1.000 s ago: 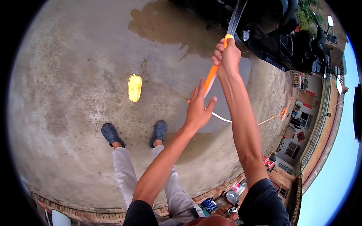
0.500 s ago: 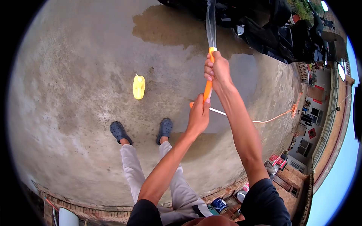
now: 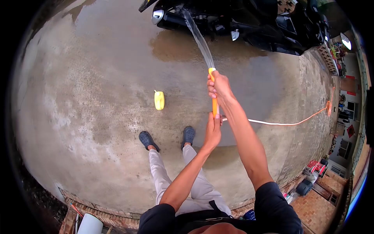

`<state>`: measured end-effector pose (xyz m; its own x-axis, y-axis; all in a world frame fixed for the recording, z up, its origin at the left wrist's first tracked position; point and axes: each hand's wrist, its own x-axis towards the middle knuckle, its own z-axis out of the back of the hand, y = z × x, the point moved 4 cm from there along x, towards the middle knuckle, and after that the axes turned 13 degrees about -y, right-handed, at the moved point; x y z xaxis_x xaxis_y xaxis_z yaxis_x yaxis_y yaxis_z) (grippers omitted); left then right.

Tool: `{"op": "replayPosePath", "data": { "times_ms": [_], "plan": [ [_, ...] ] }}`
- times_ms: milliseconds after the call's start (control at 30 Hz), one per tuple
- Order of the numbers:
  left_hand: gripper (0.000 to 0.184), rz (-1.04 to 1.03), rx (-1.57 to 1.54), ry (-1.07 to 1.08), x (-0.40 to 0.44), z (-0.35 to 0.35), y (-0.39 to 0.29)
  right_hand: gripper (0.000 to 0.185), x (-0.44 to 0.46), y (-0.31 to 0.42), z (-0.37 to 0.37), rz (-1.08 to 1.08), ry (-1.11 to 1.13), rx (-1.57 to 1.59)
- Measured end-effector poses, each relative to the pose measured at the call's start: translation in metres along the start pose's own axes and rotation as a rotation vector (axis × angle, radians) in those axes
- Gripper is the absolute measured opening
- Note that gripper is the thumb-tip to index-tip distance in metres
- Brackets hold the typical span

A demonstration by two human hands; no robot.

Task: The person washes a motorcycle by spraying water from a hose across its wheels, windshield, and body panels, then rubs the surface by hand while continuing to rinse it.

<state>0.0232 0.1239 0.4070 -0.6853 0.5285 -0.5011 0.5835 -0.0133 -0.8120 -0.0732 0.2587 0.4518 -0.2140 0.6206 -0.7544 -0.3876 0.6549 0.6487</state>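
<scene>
Here, right hand [image 3: 221, 85] grips orange hose [image 3: 215, 107]; left hand [image 3: 212, 133] seemingly grips it further back.

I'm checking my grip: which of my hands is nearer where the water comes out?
Your right hand: it grips just behind the yellow tip of the orange hose, while your left hand holds farther back.

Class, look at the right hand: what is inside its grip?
The right hand holds an orange hose. Its yellow end shows above the hand, and more hose below; the length inside the grip is covered.
</scene>
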Motion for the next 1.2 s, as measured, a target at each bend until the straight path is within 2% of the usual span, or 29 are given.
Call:
{"op": "replayPosePath", "data": {
  "times_ms": [100, 133, 300, 367, 433, 467, 533, 600, 733, 833, 933, 1033, 1133, 1200],
  "plan": [
    [0.03, -0.006, -0.015, -0.013, -0.023, -0.039, -0.024, 0.022, -0.029, 0.026, 0.023, 0.089, 0.015, -0.078],
    [0.031, -0.002, -0.06, -0.051, -0.036, -0.052, -0.029, 0.023, -0.039, 0.031, 0.025, 0.069, 0.096, -0.163],
    [0.032, -0.064, -0.004, -0.118, -0.065, -0.091, -0.059, 0.023, -0.057, 0.067, 0.059, 0.047, 0.064, -0.037],
    [0.034, -0.043, 0.04, -0.119, -0.078, -0.109, -0.066, 0.023, -0.071, 0.066, 0.061, 0.067, 0.148, -0.221],
    [0.041, -0.098, -0.044, -0.188, -0.088, -0.12, -0.067, 0.025, -0.075, 0.067, 0.069, 0.077, 0.163, -0.256],
    [0.041, -0.104, -0.036, -0.187, -0.086, -0.122, -0.067, 0.025, -0.074, 0.072, 0.074, 0.071, 0.147, -0.175],
    [0.055, -0.015, 0.008, -0.081, -0.085, -0.124, -0.058, 0.025, -0.079, 0.077, 0.081, 0.057, 0.137, -0.089],
    [0.056, -0.02, 0.031, -0.111, -0.087, -0.125, -0.054, 0.024, -0.084, 0.078, 0.075, 0.093, 0.217, -0.2],
    [0.051, -0.09, 0.043, -0.223, -0.091, -0.13, -0.055, 0.024, -0.083, 0.08, 0.077, 0.045, 0.224, -0.134],
    [0.052, -0.103, -0.014, -0.264, -0.095, -0.132, -0.052, 0.028, -0.085, 0.076, 0.076, 0.053, 0.265, -0.231],
    [0.057, 0.002, 0.034, -0.152, -0.104, -0.131, -0.058, 0.027, -0.084, 0.076, 0.089, 0.009, 0.2, -0.111],
    [0.057, 0.061, 0.024, -0.15, -0.116, -0.139, -0.057, 0.028, -0.084, 0.069, 0.097, 0.026, 0.195, -0.177],
    [0.057, 0.013, 0.009, -0.183, -0.128, -0.145, -0.054, 0.029, -0.081, 0.054, 0.108, -0.002, 0.19, -0.213],
    [0.058, 0.052, -0.005, -0.17, -0.135, -0.143, -0.047, 0.03, -0.082, 0.049, 0.119, -0.069, 0.107, -0.122]
  ]
}}
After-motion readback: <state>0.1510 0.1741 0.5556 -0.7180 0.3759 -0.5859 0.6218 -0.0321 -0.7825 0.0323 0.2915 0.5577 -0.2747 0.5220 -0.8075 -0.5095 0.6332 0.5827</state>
